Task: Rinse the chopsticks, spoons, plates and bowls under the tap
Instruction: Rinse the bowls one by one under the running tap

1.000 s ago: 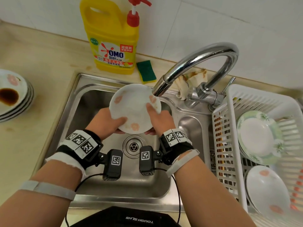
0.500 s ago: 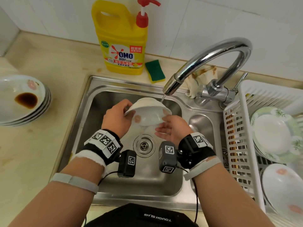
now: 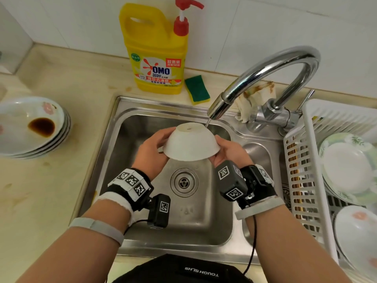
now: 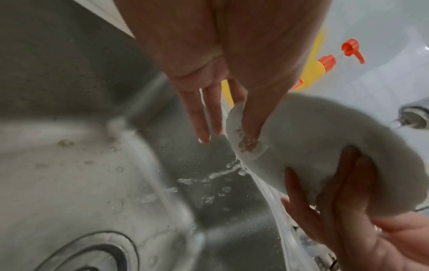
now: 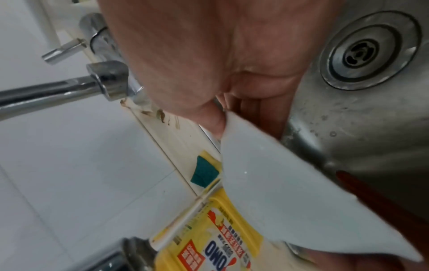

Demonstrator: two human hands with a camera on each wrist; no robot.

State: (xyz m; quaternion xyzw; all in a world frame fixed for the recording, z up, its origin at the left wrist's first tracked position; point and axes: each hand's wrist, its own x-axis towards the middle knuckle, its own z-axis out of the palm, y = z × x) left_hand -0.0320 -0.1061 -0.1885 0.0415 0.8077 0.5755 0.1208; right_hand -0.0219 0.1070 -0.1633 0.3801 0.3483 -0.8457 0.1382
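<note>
In the head view, a white bowl (image 3: 191,144) is held upside down at the centre of the frame, over the steel sink (image 3: 126,127) and just under the spout of the curved tap (image 3: 263,72), from which a thin stream of water falls onto the bowl's base. The left hand (image 3: 152,147) grips the bowl's left side with the thumb over the outside wall, and the right hand (image 3: 229,153) grasps the right rim. At the left edge a stack of dirty plates (image 3: 30,127) sits on the counter, the top one holding a dark sauce puddle. At the right edge a white dish rack (image 3: 299,176) holds rinsed plates. A yellow detergent bottle (image 3: 157,52) and a green sponge (image 3: 196,88) stand at the top centre, behind the sink. In the left wrist view, the bowl (image 4: 313,139) fills the right half of the frame; two fingers (image 4: 202,113) of the left hand hang straight beside it while others press on its rim, and water streams off the bowl's lower edge. In the right wrist view, the bowl's rim (image 5: 290,192) crosses the lower right, pinched between thumb and fingers, with the drain (image 5: 362,51) at the upper right.
</note>
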